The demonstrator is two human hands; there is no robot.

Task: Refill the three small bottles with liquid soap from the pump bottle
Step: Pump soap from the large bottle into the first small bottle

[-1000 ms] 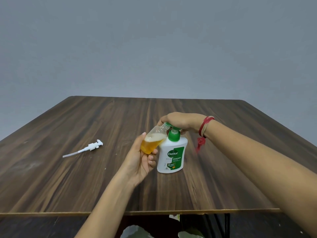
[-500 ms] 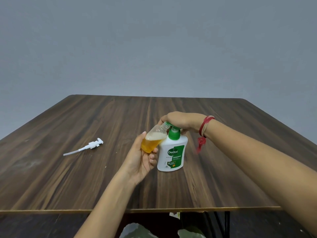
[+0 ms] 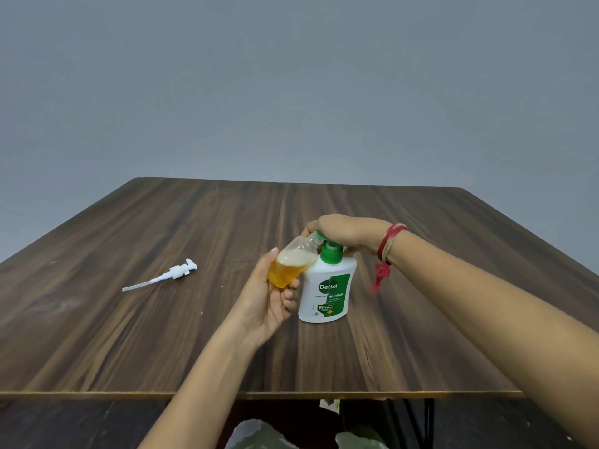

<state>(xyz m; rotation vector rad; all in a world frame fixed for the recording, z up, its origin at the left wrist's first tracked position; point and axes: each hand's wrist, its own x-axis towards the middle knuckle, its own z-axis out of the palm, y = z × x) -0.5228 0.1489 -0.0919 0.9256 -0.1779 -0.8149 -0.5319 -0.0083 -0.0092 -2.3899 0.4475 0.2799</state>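
White pump bottle (image 3: 327,293) reading "Dettol Original", right hand (image 3: 343,230) curled round its hidden top, left hand (image 3: 269,306) gripping small bottle (image 3: 290,267) alongside.

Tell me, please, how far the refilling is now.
Done: the small bottle holds orange soap to about half, foam on top. In hand: the left hand tilts its neck to the green nozzle of the pump bottle; the right hand covers the pump head. Left: filling this bottle up; the other two are not in view, so their state is unknown.
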